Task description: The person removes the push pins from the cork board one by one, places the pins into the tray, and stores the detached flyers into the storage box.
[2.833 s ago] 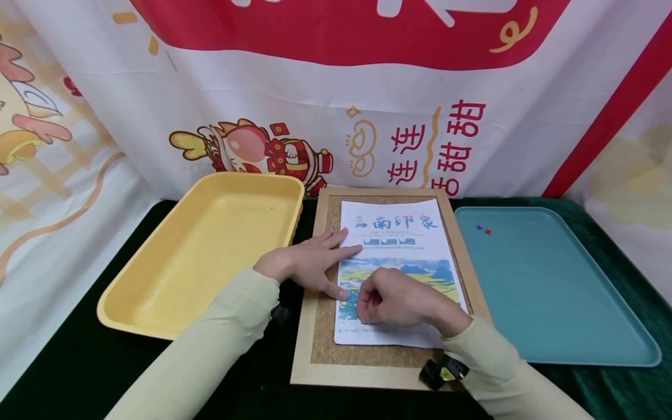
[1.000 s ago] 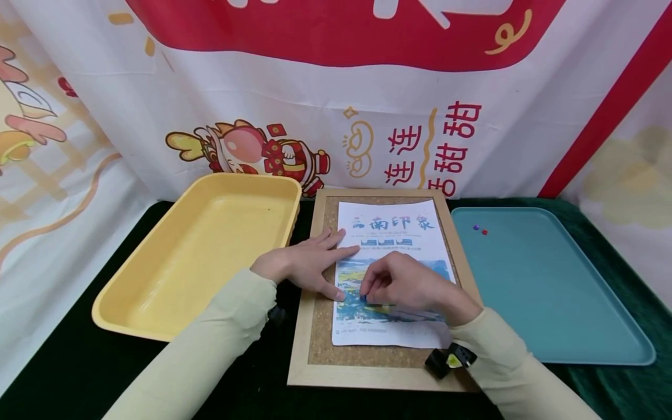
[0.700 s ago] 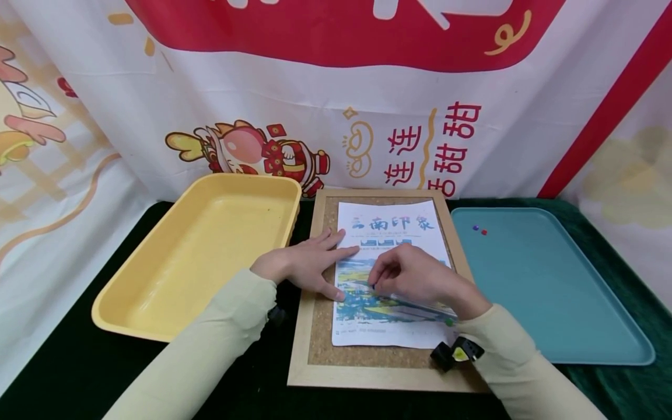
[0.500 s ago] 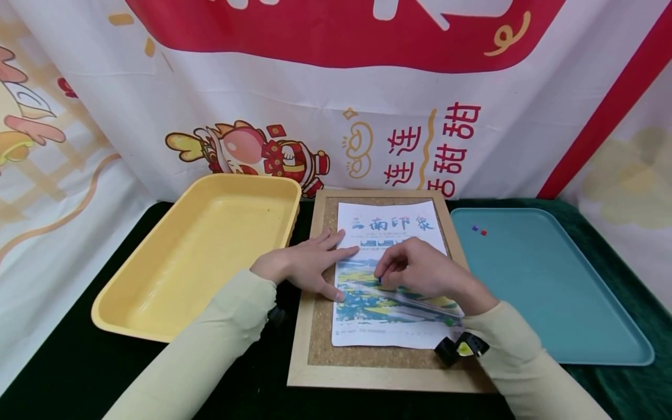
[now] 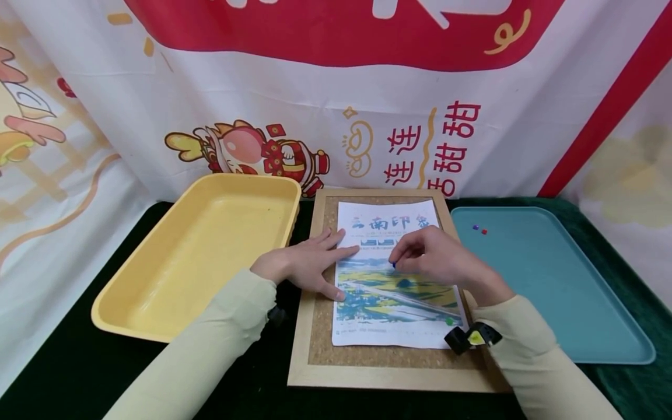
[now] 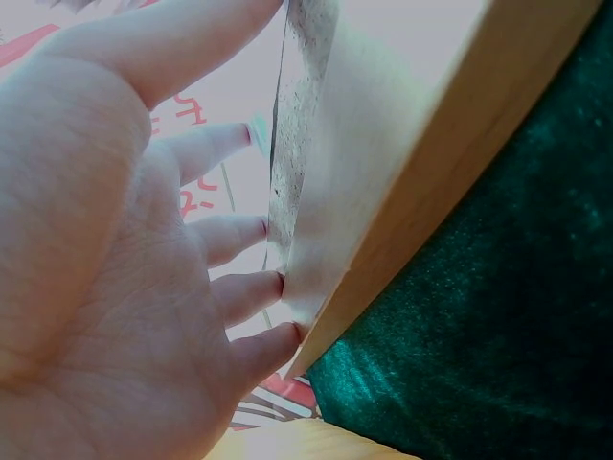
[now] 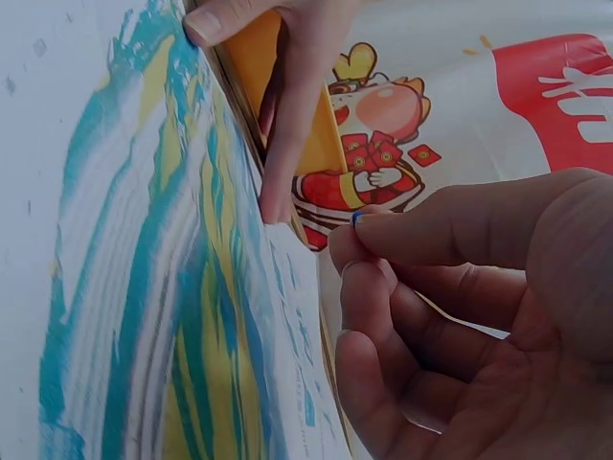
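A sheet of paper (image 5: 378,335) printed with a landscape lies on a wood-framed cork board (image 5: 321,344). My left hand (image 5: 310,262) is spread over the left side of the board, fingertips on the paper's edge; the left wrist view shows its straight fingers along the frame. Between the thumb and index finger of my right hand (image 5: 438,256) is a small blue pushpin (image 7: 357,218), mostly covered by the fingertips. That hand hovers over the upper right part of the printed picture. A green pushpin (image 5: 449,321) sits at the paper's lower right corner.
To the right is a teal tray (image 5: 551,280) with a purple pushpin (image 5: 475,227) and a red pushpin (image 5: 485,231) near its far left corner. A deep yellow tray (image 5: 199,256) stands on the left. Dark green cloth (image 5: 252,385) covers the table; a printed banner (image 5: 294,87) hangs behind.
My right hand has moved from the paper's lower left up and to the right, carrying the blue pushpin, uncovering the green pushpin. My left hand has stayed in place on the board.
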Demonstrator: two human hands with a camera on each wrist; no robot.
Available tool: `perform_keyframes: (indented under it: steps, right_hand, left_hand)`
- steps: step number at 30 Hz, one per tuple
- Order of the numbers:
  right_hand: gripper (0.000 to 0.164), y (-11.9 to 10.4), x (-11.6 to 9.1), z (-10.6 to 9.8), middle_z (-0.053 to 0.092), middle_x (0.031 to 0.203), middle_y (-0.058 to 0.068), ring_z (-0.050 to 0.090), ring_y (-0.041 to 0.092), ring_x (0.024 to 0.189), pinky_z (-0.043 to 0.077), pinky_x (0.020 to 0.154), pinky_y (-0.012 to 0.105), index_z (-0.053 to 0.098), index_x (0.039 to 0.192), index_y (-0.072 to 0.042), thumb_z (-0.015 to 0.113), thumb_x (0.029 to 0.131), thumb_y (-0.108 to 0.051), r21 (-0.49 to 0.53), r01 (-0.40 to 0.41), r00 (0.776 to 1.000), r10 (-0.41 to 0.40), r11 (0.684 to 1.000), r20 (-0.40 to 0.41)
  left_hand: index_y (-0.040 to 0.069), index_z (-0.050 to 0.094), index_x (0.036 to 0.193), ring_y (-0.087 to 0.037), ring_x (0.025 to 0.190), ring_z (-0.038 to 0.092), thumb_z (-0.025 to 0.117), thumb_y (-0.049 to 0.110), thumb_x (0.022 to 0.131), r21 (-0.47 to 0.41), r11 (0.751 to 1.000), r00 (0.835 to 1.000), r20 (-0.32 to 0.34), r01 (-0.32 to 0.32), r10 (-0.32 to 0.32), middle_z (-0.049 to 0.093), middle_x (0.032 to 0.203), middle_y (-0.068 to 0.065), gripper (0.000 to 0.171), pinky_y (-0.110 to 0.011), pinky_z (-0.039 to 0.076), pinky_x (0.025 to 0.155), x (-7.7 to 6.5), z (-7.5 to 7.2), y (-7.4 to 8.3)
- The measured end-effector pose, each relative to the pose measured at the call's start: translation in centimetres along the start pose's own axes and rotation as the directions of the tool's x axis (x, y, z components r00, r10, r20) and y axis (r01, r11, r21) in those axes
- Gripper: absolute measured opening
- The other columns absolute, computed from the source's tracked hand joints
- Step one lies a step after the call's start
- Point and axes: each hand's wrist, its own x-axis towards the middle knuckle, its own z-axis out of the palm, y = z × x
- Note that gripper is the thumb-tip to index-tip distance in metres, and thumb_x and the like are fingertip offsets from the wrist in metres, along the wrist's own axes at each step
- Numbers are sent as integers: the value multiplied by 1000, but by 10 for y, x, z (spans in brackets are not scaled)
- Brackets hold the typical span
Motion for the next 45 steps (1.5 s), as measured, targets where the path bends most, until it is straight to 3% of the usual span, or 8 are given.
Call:
perform_keyframes:
  steps: [29,45]
  right_hand:
    - [13,16,-2,-20,72,106,9,62,24,97,51,87,35,79,111,-8,71,101,-13,35,-88,994,90,996,-61]
    - [15,24,-1,-23,73,105,10,63,24,95,53,86,37,79,112,-6,71,102,-13,48,-87,992,91,995,-87]
  left_hand:
    - [34,19,172,-38,167,-9,73,59,95,-10,1000,1000,-5,-13,13,-8,181,-7,97,-60,9,134,-2,1,0]
    - [33,19,172,-38,167,-10,73,58,95,-8,1000,1000,-3,-18,18,-8,181,-7,97,-59,9,134,-2,0,-1]
